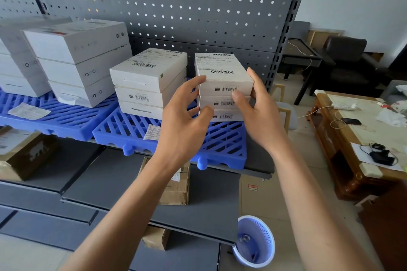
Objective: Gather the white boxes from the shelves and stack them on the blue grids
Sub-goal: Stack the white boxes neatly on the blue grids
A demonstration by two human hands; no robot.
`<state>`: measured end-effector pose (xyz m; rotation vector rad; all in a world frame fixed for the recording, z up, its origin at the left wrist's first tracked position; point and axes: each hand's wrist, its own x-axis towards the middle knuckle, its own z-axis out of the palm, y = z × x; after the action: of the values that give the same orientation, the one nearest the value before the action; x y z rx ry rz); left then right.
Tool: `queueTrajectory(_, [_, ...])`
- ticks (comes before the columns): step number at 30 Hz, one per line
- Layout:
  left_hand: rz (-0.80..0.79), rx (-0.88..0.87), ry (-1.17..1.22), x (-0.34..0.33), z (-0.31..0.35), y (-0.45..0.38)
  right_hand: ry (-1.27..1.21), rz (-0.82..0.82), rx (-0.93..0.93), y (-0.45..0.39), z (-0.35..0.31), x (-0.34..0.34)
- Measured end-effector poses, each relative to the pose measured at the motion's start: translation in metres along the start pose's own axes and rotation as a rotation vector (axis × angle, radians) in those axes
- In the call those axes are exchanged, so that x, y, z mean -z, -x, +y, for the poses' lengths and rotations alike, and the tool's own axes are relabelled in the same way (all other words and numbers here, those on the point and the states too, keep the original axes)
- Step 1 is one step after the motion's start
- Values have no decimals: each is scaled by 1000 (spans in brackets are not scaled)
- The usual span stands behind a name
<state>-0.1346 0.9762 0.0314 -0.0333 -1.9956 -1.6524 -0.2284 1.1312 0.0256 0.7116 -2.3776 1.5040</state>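
on the far left of the shelf [257, 160] two tall piles of large white boxes [77, 61] sit on a blue grid [55, 121], with a loose slip of paper [28, 111] lying on the grid in front. next along, a second blue grid [220, 145] carries a pile of three smaller white boxes [147, 83], and just right of it a narrower stack of three [224, 86], which is the one being handled.

the risk here, as i judge it, is the narrow stack going crooked or tipping: it stands close to the right end of the grid, and an uneven squeeze or a nudge to one side could slide the top box off the two beneath (the slotted surface gives a small footprint little to settle on). a push leftward could also knock it into the neighbouring pile.

the left hand [187, 114] is spread fairly wide, its fingertips touching the left side of the top box and its thumb curled near the lowest box; it looks to be steadying, not gripping. the right hand [257, 105] is also well open, fingers along the right side of the top box and thumb laid across the front near the barcode label, bracketing the stack without clearly closing round it.
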Motion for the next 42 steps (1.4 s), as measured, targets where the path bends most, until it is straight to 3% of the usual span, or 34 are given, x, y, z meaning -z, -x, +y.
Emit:
queueTrajectory(25, [-23,31,21,8,12,1,-148,-99,-67,30,-10,-7])
queueTrajectory(42, [-61,49,53,23,3,-2,-139,-81,-98,39,-20,-17])
